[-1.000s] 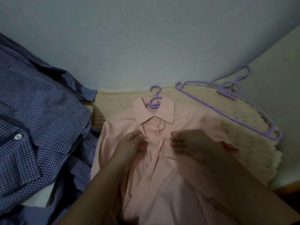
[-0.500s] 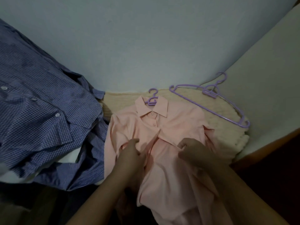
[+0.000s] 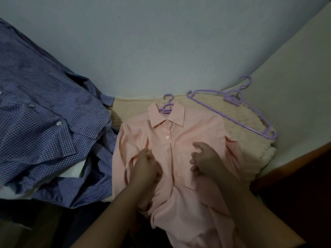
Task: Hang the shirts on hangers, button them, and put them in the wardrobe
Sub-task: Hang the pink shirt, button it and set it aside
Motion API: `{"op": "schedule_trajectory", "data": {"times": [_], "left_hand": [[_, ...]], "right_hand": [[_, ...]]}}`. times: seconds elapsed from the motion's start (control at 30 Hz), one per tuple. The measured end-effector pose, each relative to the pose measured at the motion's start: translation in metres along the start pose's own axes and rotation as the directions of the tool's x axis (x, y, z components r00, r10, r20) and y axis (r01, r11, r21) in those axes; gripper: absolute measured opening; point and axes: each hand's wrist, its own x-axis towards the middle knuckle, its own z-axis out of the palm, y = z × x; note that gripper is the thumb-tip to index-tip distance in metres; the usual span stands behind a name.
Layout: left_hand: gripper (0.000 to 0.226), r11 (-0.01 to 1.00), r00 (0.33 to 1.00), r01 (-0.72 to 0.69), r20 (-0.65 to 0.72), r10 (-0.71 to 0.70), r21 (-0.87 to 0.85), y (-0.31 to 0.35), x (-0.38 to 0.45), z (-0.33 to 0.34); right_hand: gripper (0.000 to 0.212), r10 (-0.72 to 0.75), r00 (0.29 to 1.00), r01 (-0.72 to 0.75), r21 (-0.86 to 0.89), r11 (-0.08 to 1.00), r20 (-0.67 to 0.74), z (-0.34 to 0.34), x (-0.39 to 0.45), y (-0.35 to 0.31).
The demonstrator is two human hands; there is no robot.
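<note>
Left hand (image 3: 145, 167) fingers curled downward, right hand (image 3: 206, 158) fingers loosely bent, both forearms reaching forward

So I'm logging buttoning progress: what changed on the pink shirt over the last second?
Both hands worked down the pink shirt: from just under the collar, to pinching the open front edges, to the placket's middle now. The left hand grips the fabric; the right hand has let go, fingers loosely curled above it. The front below the second button, open half a second ago, lies closed. The spare purple hanger and the blue checked shirt stayed put.
</note>
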Motion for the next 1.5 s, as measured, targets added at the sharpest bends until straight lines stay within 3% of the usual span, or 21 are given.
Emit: {"op": "schedule_trajectory", "data": {"times": [0.07, 0.2, 0.27, 0.37, 0.43, 0.5, 0.6, 0.67, 0.77, 0.87, 1.0, 1.17, 1.3, 1.4, 1.5], "left_hand": [[0.053, 1.000, 0.999, 0.018, -0.045, -0.019, -0.025, 0.001, 0.016, 0.000], [0.081, 1.000, 0.999, -0.026, 0.043, 0.026, 0.014, 0.006, 0.033, 0.006], [0.090, 1.000, 0.997, -0.025, 0.067, 0.025, -0.008, 0.003, 0.043, 0.011], [0.084, 0.995, 0.998, 0.009, 0.058, -0.003, -0.099, 0.002, 0.061, 0.017], [0.081, 0.967, 0.999, 0.031, 0.043, -0.021, -0.252, 0.008, 0.066, 0.018], [0.082, 0.908, 0.999, 0.016, 0.035, -0.002, -0.418, 0.013, 0.078, 0.017], [0.079, 0.837, 0.999, -0.019, 0.014, 0.033, -0.547, 0.032, 0.098, 0.019], [0.076, 0.811, 0.998, -0.053, 0.003, 0.067, -0.583, 0.049, 0.117, 0.024], [0.077, 0.833, 0.985, -0.160, -0.035, 0.167, -0.529, 0.072, 0.145, 0.027], [0.074, 0.909, 0.974, -0.223, -0.034, 0.226, -0.352, 0.082, 0.164, 0.032], [0.077, 0.958, 0.977, -0.175, 0.081, 0.197, -0.225, 0.069, 0.159, 0.037], [0.060, 0.931, 0.939, -0.342, -0.078, 0.334, -0.131, 0.046, 0.105, 0.032], [0.062, 0.940, 0.940, -0.341, 0.023, 0.341, -0.021, 0.026, 0.075, 0.025], [0.058, 0.932, 0.932, -0.362, 0.025, 0.362, 0.005, 0.023, 0.061, 0.023], [0.061, 0.933, 0.932, -0.360, 0.044, 0.360, -0.005, 0.025, 0.048, 0.025]], "right_hand": [[0.059, 0.001, 1.000, 0.000, -0.208, 0.978, 0.003, 0.006, 0.018, -0.011], [0.079, 0.084, 0.996, -0.058, -0.494, 0.868, 0.031, 0.019, 0.051, -0.016], [0.067, 0.128, 0.990, -0.076, -0.562, 0.824, 0.054, 0.022, 0.063, -0.014], [0.023, 0.178, 0.982, -0.094, -0.647, 0.757, 0.065, 0.024, 0.075, -0.019], [0.022, 0.216, 0.973, -0.116, -0.639, 0.760, 0.081, 0.021, 0.081, -0.022], [0.022, 0.208, 0.974, -0.138, -0.487, 0.862, 0.092, 0.017, 0.085, -0.031], [0.030, 0.127, 0.985, -0.094, -0.257, 0.962, 0.115, 0.009, 0.097, -0.054], [0.028, -0.003, 0.999, 0.011, -0.145, 0.989, 0.054, 0.007, 0.111, -0.069], [0.025, -0.160, 0.982, 0.158, -0.026, 0.987, -0.105, 0.008, 0.128, -0.082], [0.023, -0.240, 0.953, 0.214, -0.151, 0.965, -0.187, 0.009, 0.146, -0.081], [0.018, -0.235, 0.960, 0.200, -0.218, 0.955, -0.150, 0.007, 0.143, -0.060], [0.041, -0.357, 0.916, 0.277, -0.357, 0.892, -0.182, 0.009, 0.105, -0.028], [0.033, -0.406, 0.908, 0.282, -0.556, 0.782, -0.109, 0.011, 0.072, -0.009], [0.034, -0.376, 0.926, 0.294, -0.550, 0.782, -0.040, 0.011, 0.053, -0.002], [0.033, -0.186, 0.981, 0.192, -0.501, 0.844, 0.063, 0.015, 0.034, 0.011]]}}
